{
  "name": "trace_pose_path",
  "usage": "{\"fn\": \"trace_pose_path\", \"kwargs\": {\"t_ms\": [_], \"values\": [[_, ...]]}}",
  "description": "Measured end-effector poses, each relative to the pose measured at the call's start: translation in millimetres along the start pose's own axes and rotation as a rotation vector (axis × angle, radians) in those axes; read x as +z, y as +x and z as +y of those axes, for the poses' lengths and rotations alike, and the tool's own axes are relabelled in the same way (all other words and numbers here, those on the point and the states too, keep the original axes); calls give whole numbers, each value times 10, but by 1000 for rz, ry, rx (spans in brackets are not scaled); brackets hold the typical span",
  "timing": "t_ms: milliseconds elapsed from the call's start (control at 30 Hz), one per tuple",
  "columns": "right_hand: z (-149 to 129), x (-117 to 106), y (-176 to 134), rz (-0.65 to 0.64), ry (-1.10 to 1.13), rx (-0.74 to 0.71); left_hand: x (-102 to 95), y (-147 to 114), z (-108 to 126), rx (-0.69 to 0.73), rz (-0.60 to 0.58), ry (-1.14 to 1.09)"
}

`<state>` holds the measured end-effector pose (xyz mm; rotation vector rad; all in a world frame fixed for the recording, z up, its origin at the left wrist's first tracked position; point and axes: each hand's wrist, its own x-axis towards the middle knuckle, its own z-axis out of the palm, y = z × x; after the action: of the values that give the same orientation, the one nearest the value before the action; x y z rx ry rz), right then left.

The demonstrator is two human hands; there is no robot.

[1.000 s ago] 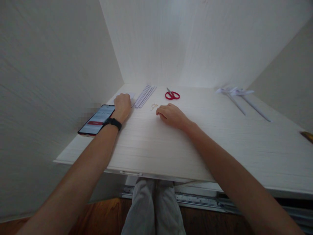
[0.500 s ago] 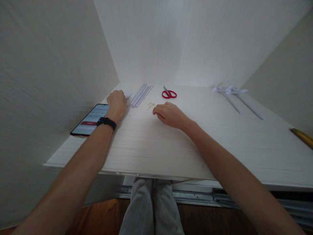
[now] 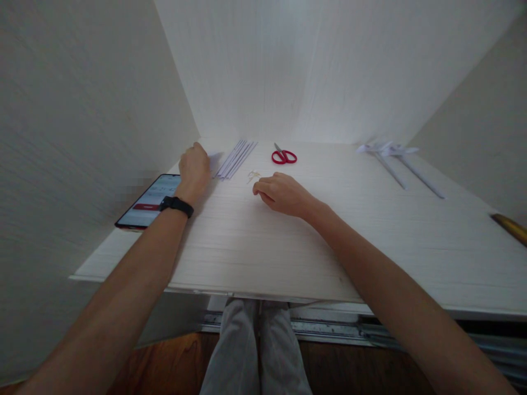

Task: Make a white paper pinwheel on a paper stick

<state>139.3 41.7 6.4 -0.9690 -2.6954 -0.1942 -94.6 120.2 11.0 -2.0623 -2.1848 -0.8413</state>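
Your left hand (image 3: 195, 169) is by the paper (image 3: 214, 158) left of the scissors (image 3: 284, 155); nearer you than them, your curled right hand (image 3: 284, 193) is by the bands (image 3: 254, 175), probably placed handy. Whether either's fingers grip anything, I cannot tell.

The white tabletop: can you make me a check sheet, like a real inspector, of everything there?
Surface: white tabletop, faint grain lines.
Things by the hands: white paper beside the left hand; thin pale loops just ahead of the right hand; thin white strips between the hands, farther back; red-handled scissors behind the loops.
Clutter: phone at left, screen lit, partly hidden by the left arm; two white paper rolls at right; golden object, cut off by the picture's edge.
Hands: bare, fingers curled; can't tell whether they grip anything. Black wristband on the left wrist.
Cables: nothing seen.
Surroundings: pale walls, grey trousers, metal rail, brown wooden floor.
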Motion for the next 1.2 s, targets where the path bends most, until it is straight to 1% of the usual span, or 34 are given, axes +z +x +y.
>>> {"fn": "trace_pose_path", "kwargs": {"t_ms": [67, 133, 433, 600, 700, 800, 900, 1000, 1100, 1200], "values": [[-5, -2, 2, -6, 2, 3, -14, -23, 31, -62, 53, 47], [-12, -8, 4, -15, 5, 4, -28, -48, 54, -96, 78, 76], [-23, -14, 0, -45, 34, 19, -29, -71, 98, -145, 132, 42], [-12, -19, 7, -30, 47, 69, -81, -52, 110, -108, 171, -71], [-3, -29, 14, -5, 62, 137, -99, -27, 97, -50, 198, -187], [28, -18, 11, 45, 100, 239, -63, -2, 116, 25, 197, -356], [80, 9, 7, 128, 178, 376, 10, -10, 212, 82, 147, -557], [137, 27, 20, 227, 317, 528, 66, -90, 376, 122, 56, -747], [179, 21, 50, 310, 528, 662, 82, -230, 549, 167, -69, -889], [213, 6, 73, 354, 747, 748, 81, -360, 668, 208, -237, -966]]}}
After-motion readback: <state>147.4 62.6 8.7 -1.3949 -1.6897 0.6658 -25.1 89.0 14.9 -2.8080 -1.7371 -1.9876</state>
